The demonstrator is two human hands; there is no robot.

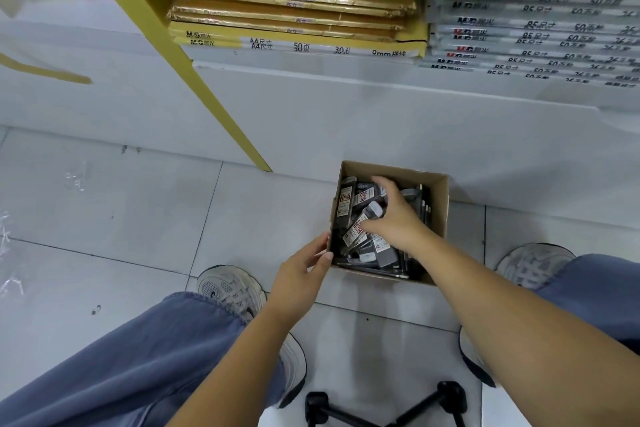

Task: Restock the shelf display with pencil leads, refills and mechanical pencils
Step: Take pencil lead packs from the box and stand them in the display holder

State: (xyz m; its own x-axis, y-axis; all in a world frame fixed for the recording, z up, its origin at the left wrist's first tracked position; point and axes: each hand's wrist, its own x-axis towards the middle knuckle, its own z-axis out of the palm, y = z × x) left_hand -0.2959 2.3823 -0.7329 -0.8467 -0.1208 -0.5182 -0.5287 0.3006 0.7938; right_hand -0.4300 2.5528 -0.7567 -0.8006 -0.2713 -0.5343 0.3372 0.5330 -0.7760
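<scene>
A small brown cardboard box [439,215] stands on the tiled floor between my feet, against the base of a white shelf. It is full of dark packets of pencil leads [347,199] with red and white labels. My left hand [300,270] grips the box's near left corner, thumb over the rim. My right hand [393,215] reaches down into the box with fingers curled around several lead packets. What lies under that hand is hidden.
Stacks of yellow A4 paper pads [294,35] and grey B5 pads [533,42] lie on the low shelf above. A yellow post [194,69] slants down to the floor left of the box. A black stool base [384,407] sits near my shoes.
</scene>
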